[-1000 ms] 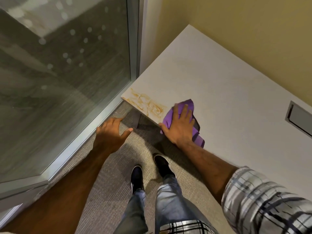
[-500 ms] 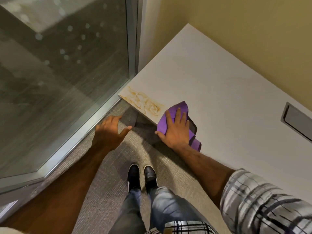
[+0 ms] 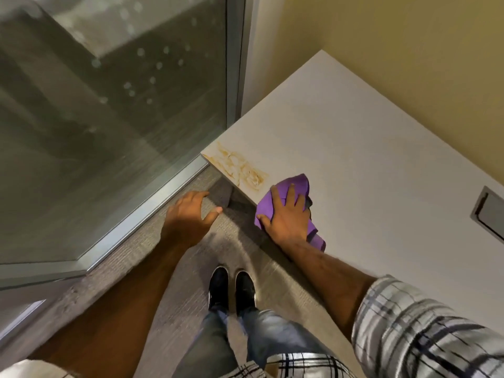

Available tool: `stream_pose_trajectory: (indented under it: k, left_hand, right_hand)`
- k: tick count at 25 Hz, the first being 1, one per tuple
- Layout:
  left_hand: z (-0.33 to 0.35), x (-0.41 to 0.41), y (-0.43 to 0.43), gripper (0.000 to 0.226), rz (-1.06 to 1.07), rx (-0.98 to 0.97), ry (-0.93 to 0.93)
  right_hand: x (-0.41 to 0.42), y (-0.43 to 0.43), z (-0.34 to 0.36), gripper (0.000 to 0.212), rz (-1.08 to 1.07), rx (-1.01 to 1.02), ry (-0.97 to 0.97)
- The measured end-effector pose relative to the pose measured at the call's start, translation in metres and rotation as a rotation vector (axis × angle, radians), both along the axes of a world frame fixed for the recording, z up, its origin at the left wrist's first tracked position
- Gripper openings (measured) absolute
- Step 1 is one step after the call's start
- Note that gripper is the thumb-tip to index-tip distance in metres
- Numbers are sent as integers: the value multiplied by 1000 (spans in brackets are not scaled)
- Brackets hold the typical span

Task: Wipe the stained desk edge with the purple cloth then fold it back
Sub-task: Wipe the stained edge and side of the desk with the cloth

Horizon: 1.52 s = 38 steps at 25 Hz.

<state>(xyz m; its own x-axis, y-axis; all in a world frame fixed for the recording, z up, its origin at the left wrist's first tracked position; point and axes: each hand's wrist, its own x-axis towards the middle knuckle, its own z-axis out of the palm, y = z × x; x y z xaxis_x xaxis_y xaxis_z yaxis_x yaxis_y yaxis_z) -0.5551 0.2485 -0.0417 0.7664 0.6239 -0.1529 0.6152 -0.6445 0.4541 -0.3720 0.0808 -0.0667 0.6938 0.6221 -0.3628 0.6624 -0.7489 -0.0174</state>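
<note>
Below me my left hand (image 3: 188,222) hangs over the carpet (image 3: 169,304), fingers spread and empty, while my right hand (image 3: 286,216) presses flat on the purple cloth (image 3: 297,186) at the desk (image 3: 354,148) edge, just beside the stain (image 3: 240,166).

- The right hand (image 3: 286,214) covers the middle of the purple cloth (image 3: 296,185).
- The desk (image 3: 368,148) runs off the right edge.
- A grey hatch (image 3: 491,214) in the desk is cut off there too.
- The scene behind the glass (image 3: 109,105) is blurred.
</note>
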Motion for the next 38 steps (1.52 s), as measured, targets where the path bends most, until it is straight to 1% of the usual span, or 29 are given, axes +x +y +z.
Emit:
stream_pose_trajectory:
  k: [1, 3, 5, 6, 7, 9, 11, 12, 13, 14, 16, 18, 19, 20, 21, 23, 25, 26, 27, 28, 29, 30, 31, 32, 34, 36, 38]
  left_hand:
    - [2, 0, 0, 70, 3, -6, 41]
    - [3, 1, 2, 72, 11, -25, 172]
    - [3, 2, 7, 77, 6, -25, 270]
    - [3, 0, 9, 80, 7, -20, 280]
    - [2, -3, 12, 82, 3, -12, 274]
    - [0, -8, 16, 85, -27, 52, 246]
    - [-4, -11, 22, 90, -66, 148, 222]
    - [-6, -12, 25, 92, -79, 172, 221]
    - [-8, -12, 30, 94, -84, 179, 221]
    - [-9, -12, 35, 95, -86, 174, 219]
    - [-10, -11, 43, 98, -99, 150, 213]
    - [-11, -15, 54, 99, -108, 128, 201]
    - [-12, -18, 59, 98, -118, 123, 194]
    - [-12, -20, 65, 97, -126, 123, 184]
    - [-12, -22, 72, 95, -128, 124, 174]
    - [-15, -25, 85, 93, -128, 124, 165]
    - [-17, -27, 94, 92, -118, 108, 167]
    - [-18, -28, 98, 91, -112, 93, 165]
    - [-20, -30, 103, 91, -114, 76, 166]
    - [-20, -32, 106, 91, -125, 63, 173]
    - [-21, -35, 108, 91, -137, 51, 184]
    - [-21, -38, 112, 92, -144, 40, 194]
    - [-22, -41, 115, 92, -146, 27, 199]
    - [-24, -43, 118, 92, -151, 16, 196]
    - [-28, -48, 122, 90, -161, 0, 166]
    - [-34, -52, 127, 86, -163, -7, 142]
    - [-40, -54, 128, 82, -148, -19, 130]
  right_hand:
    - [0, 11, 0, 82, 42, 2, 19]
    - [6, 15, -2, 81, 219, -12, 51]
    - [18, -5, -3, 78, 416, -3, 64]
    - [25, -19, -2, 76, 446, 28, 46]
    - [32, -34, -2, 76, 400, 75, 7]
    - [41, -47, -3, 78, 125, 146, -74]
    - [39, -16, -7, 85, -204, 178, -33]
    - [34, 9, -9, 89, -315, 180, -1]
    - [27, 34, -9, 91, -353, 157, 15]
    - [20, 55, -10, 91, -314, 118, 11]
    - [11, 65, -10, 85, -86, 65, 6]
    - [14, 39, -6, 81, 195, 75, -13]
    - [18, 22, -3, 80, 266, 88, -5]
    - [21, 8, 0, 79, 255, 101, -4]
    - [23, 1, 1, 77, 174, 115, -28]
    - [16, 16, -3, 74, -111, 164, -96]
    - [2, 56, -9, 77, -391, 161, -113]
    - [-6, 77, -10, 81, -439, 116, -103]
    - [-13, 90, -11, 85, -392, 65, -93]
    - [-18, 91, -13, 86, -259, 28, -85]
    - [-20, 80, -14, 86, -80, 8, -84]
    - [-19, 63, -12, 86, 72, 14, -68]
    - [-17, 43, -10, 85, 150, 29, -50]
    - [-15, 22, -8, 84, 139, 52, -59]
    - [-18, -1, -5, 81, -72, 115, -124]
    - [-30, 9, -11, 80, -221, 119, -178]
    - [-39, 34, -17, 82, -272, 72, -211]
